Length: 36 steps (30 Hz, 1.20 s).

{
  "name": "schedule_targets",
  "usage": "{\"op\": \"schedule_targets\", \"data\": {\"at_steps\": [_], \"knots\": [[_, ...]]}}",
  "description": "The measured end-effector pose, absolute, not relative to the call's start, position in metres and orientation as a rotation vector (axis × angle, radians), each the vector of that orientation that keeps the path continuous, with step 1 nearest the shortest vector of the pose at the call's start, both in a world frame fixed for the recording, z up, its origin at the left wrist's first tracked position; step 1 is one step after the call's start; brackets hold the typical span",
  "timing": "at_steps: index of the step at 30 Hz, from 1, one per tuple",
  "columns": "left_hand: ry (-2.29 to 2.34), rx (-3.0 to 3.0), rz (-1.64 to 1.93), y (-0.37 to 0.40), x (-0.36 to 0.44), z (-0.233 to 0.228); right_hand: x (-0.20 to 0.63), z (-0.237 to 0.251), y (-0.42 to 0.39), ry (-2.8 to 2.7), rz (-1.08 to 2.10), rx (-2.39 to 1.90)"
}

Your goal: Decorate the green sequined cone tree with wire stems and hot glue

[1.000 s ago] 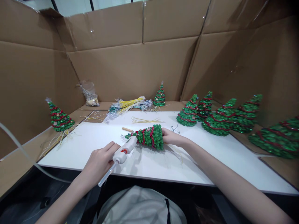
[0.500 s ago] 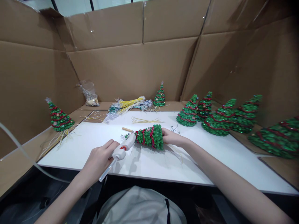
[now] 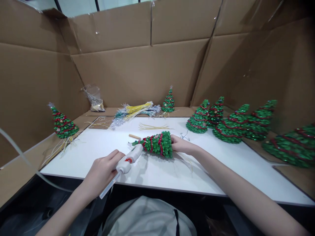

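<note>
Table [image 3: 221, 170] bears our work: tree [image 3: 157, 144] lies on its side at centre. Right hand [image 3: 180, 145] grips tree base; left hand [image 3: 104, 170] closed round glue gun [image 3: 129, 159], nozzle beside tree tip. We judge gluing step; next, steady nozzle contact.

Around the tipped tree [image 3: 157, 144], the white counter [image 3: 221, 170] lies bare toward the near edge and to the left. Beyond the tree, loose straws [image 3: 152, 126] and a wooden stick [image 3: 134, 136] lie in the way. Right of it, a row of standing trees [image 3: 231, 124] blocks passage; cardboard walls [image 3: 137, 72] close the back.
</note>
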<state>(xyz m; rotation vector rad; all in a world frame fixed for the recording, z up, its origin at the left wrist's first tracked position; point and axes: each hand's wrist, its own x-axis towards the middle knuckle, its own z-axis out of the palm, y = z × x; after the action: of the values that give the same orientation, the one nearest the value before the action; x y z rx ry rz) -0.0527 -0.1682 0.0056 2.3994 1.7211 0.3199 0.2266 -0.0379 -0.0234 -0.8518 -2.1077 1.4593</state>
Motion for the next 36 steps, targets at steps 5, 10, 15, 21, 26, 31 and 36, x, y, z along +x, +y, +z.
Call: {"op": "schedule_targets", "data": {"at_steps": [5,10,15,21,26,31,36], "knots": [[1.611,2.310,0.528,-0.166,-0.063,0.005,0.228,-0.029,-0.034,-2.122,1.441,-0.805],[1.806,2.139,0.714,-0.150,-0.088,-0.012,0.228,-0.030,-0.033,-2.120,1.456,-0.802],[1.909,1.947,0.718,-0.134,-0.107,-0.022,0.228,-0.030,-0.033,-2.115,1.452,-0.786],[1.888,1.881,0.769,-0.129,-0.112,-0.026,0.228,-0.030,-0.035,-2.074,1.484,-0.874],[2.093,1.915,0.629,-0.129,-0.118,-0.030,0.228,-0.028,-0.036,-2.063,1.495,-0.900],[2.177,2.100,0.582,-0.135,-0.119,-0.029,0.228,-0.027,-0.037,-2.085,1.484,-0.881],[2.308,2.270,0.564,-0.150,-0.123,-0.024,0.228,-0.031,-0.034,-2.079,1.484,-0.857]]}}
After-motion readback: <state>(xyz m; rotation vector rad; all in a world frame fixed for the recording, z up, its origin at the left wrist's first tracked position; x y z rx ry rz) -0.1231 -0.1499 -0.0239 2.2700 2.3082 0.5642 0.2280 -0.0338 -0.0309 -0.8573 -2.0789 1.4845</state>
